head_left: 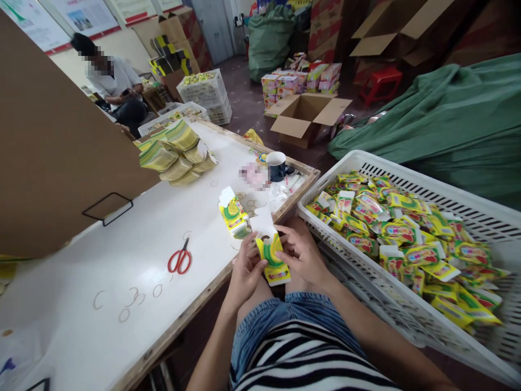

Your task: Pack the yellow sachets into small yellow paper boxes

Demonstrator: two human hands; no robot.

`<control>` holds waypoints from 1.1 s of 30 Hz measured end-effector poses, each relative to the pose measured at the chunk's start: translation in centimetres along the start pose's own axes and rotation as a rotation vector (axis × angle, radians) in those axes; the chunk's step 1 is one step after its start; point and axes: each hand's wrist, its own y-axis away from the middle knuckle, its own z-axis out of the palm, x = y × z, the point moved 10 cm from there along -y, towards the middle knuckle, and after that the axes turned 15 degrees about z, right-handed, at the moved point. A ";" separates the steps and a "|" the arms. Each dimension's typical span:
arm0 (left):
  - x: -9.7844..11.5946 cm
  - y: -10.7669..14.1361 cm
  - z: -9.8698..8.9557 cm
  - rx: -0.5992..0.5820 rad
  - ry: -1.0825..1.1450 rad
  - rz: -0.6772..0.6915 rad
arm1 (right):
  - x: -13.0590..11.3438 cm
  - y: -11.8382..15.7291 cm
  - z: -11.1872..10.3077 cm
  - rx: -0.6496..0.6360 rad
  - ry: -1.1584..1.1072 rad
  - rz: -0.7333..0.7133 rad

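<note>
Yellow-and-green card forms the small carton [272,256], its white flap raised, held above the person's lap just beside the table edge; it looks light and thin-walled — probably stiff along the folds but easy to dent, so a gentle pinch at the side edges should suit it. The left hand [249,263] has fingers and thumb closed on its left side; the right hand [300,251] holds the right side, thumb against the front; both forearms angle inward from either side; beyond — similar cartons [233,214] and scissors [184,254] on the white table [122,255]; rightward, a basket [504,252] of yellow packets [401,233].
</note>
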 end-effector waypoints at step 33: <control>-1.1 0.1 0.4 0.010 -0.041 -0.073 | -0.1 -0.9 -1.2 0.104 0.390 -0.003</control>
